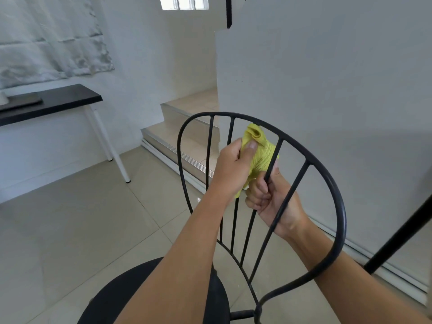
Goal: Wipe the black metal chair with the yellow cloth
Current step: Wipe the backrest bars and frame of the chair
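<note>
Black metal chair (114, 298), centre to lower right: hoop back, thin spindles, round seat. Yellow cloth (259, 150), bunched, gripped by left hand (231, 164) on an upper spindle; right hand (273, 197) grips the spindle below. Black-topped table (58, 99) upper left.

Left hand (232, 167) raised, fingers curled round the yellow cloth (259, 157), thumb pressed on top, right hand (271, 197) just below, fist gripping 1 bar of the black metal chair (109, 298), both bare forearms stretched forward
</note>
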`<state>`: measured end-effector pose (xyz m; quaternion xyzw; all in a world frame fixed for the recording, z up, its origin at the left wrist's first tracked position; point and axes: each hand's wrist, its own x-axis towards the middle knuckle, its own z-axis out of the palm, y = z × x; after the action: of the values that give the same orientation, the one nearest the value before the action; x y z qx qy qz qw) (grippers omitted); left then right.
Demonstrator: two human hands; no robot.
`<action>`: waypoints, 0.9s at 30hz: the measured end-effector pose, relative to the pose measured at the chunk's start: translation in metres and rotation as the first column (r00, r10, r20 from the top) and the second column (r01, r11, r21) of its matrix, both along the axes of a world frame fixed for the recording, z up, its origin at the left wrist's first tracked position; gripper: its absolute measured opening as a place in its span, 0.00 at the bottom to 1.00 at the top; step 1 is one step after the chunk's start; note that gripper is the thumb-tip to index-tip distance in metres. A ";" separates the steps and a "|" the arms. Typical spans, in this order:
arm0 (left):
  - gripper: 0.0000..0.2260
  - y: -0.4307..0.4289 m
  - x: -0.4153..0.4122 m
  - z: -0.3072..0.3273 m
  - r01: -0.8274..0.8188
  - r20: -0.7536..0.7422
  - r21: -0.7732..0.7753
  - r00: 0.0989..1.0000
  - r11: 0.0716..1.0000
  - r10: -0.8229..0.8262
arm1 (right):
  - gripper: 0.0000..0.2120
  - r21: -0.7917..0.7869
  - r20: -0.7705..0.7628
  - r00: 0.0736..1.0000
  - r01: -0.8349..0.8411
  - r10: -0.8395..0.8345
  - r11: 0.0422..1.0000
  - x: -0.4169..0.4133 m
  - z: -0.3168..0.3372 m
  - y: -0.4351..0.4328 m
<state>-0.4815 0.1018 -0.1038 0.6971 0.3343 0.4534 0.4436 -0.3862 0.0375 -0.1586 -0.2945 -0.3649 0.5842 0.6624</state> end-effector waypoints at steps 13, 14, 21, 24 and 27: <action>0.10 0.002 -0.004 -0.014 0.051 -0.103 0.062 0.994 0.997 -0.044 | 0.29 0.028 0.010 1.000 0.006 -0.006 1.000 -0.001 -0.003 0.004; 0.10 0.002 -0.006 -0.022 0.047 -0.126 0.086 0.991 0.995 -0.036 | 0.29 0.026 0.010 1.000 0.006 -0.006 1.000 -0.001 -0.003 0.004; 0.08 -0.010 -0.022 -0.112 0.029 -0.158 0.040 0.987 0.999 -0.023 | 0.29 0.088 -0.033 0.998 -0.041 0.044 0.995 0.000 -0.006 0.007; 0.07 -0.019 -0.026 -0.159 -0.028 -0.274 -0.032 0.961 0.999 0.018 | 0.30 0.084 -0.024 0.999 -0.042 0.044 0.996 0.000 -0.008 0.010; 0.08 -0.033 -0.034 -0.207 -0.061 -0.431 -0.150 0.902 0.987 -0.010 | 0.30 0.085 -0.017 0.998 -0.057 0.059 0.995 0.002 -0.009 0.010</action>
<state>-0.5154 0.0685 -0.3103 0.7376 0.4684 0.2660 0.4072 -0.3842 0.0478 -0.1678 -0.2499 -0.3913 0.5901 0.6604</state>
